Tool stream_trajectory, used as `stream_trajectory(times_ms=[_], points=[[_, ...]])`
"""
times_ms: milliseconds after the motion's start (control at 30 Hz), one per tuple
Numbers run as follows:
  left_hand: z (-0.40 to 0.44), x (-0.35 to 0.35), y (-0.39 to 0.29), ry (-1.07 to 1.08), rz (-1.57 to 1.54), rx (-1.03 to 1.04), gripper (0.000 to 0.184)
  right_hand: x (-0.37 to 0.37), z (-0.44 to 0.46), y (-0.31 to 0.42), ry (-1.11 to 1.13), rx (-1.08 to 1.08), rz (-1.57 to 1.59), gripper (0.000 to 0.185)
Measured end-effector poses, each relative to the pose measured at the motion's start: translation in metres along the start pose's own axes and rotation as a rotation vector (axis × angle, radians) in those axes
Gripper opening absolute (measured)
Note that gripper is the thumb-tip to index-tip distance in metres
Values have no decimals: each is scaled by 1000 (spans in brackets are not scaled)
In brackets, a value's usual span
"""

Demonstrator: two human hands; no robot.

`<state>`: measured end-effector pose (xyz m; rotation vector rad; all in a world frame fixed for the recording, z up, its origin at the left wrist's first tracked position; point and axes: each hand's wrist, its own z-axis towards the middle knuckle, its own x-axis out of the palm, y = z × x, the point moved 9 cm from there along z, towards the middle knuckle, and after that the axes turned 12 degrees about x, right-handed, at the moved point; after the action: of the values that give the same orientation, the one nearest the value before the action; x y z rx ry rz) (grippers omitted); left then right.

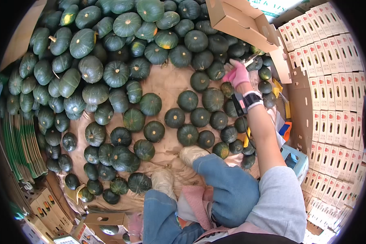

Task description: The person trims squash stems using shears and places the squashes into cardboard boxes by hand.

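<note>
My right hand (236, 74), in a pink glove, reaches out at the upper right over the green kabocha squashes (212, 99). Its fingers are closed round a slim, pale tool (252, 60) that points away to the upper right; its exact kind is not clear. My left hand (135, 225), also in a pink glove, is low in the view beside an open cardboard box (99, 219). A squash (109, 229) lies inside that box. The left fingers are blurred and partly cut off, so their grip is hidden.
A large squash heap (118, 73) fills the upper left. White printed cartons (325, 89) are stacked along the right. An open cardboard carton (244, 24) stands at the top, a blue crate (295, 160) by my right arm, and folded green-edged cardboard (22, 146) at the left.
</note>
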<state>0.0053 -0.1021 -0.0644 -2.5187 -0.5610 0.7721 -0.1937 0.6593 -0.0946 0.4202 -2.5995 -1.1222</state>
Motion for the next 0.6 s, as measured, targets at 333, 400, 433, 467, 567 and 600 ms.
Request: stream_trajectory(times_ms=[333, 400, 433, 467, 567, 600], points=[[57, -56, -25, -179, 68, 7, 31, 56, 38, 18, -182, 272, -273, 49], [54, -59, -20, -166, 61, -26, 32, 56, 38, 9, -140, 243, -174, 43], [54, -61, -31, -137, 56, -78, 33, 54, 38, 2, -86, 202, -84, 38], [55, -60, -40, -108, 49, -132, 35, 56, 12, 1, -63, 78, -91, 31], [57, -56, -61, -70, 149, -121, 35, 61, -27, -17, -67, -173, -628, 34], [57, -54, -65, -63, 151, -93, 36, 79, -49, 3, -130, -498, -860, 34]])
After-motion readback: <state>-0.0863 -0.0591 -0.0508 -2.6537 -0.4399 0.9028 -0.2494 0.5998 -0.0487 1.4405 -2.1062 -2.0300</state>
